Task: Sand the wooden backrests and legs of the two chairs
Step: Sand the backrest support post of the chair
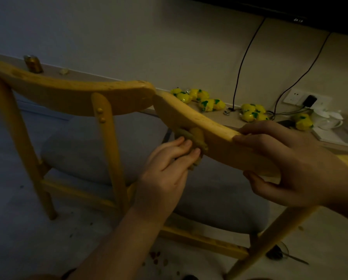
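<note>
Two wooden chairs with grey seat cushions stand side by side, seen from behind. The near chair's curved backrest (199, 126) runs from centre to right. My right hand (290, 164) grips its top edge, fingers over the top and thumb under the lower edge. My left hand (169, 164) holds a folded olive-brown piece of sandpaper (191, 138) against the backrest's rear face, near its post. The second chair's backrest (78, 91) and legs (108, 142) stand to the left, untouched.
A low ledge (225, 120) along the wall carries several yellow wrapped packets (209, 104), a brass-coloured can (32, 63) and white cups (328, 118). Two black cables (241, 63) drop to it beside a wall socket (302, 99). Dust and crumbs lie on the floor (155, 257).
</note>
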A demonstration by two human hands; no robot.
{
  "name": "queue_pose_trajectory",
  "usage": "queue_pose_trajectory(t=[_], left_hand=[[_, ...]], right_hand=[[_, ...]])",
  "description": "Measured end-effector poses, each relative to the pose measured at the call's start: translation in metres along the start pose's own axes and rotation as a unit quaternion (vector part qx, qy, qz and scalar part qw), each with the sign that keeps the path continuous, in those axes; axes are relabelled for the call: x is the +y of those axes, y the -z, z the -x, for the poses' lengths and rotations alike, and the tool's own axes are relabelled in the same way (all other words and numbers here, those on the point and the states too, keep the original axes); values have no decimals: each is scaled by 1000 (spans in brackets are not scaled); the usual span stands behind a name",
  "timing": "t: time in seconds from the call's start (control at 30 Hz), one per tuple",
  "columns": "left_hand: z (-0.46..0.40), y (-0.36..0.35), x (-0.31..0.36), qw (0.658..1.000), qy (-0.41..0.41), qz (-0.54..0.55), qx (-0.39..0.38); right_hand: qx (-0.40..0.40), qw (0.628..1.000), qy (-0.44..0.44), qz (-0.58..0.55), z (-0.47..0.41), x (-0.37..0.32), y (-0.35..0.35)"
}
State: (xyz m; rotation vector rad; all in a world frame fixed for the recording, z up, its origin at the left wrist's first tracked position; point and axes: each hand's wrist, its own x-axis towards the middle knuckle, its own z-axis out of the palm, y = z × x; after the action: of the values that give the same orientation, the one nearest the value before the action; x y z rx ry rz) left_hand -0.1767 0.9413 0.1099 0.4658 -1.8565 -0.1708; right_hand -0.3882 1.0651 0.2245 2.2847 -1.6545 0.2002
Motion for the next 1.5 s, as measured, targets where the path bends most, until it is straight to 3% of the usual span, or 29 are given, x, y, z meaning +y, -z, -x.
queue_pose_trajectory(t=[0.3,0.57,0.8,1.0,1.27,1.5], left_hand=[[29,5,-11,999,1,0,-47],[13,0,-12,1000,8,25,-4],[50,0,-26,997,43,24,-60],[17,-4,-20,999,9,44,-15],[57,-6,-26,998,22,-9,-60],[38,-10,-10,998,18,-42,-31]], right_hand=[[9,1000,-4,1,1,-1,0],[10,1000,1,-7,3,3,-5],[18,1000,4,-7,2,3,-5],[15,1000,-5,-16,3,3,-6],[16,1000,-1,-19,2,2,-3],[11,999,-13,-29,3,2,-4]])
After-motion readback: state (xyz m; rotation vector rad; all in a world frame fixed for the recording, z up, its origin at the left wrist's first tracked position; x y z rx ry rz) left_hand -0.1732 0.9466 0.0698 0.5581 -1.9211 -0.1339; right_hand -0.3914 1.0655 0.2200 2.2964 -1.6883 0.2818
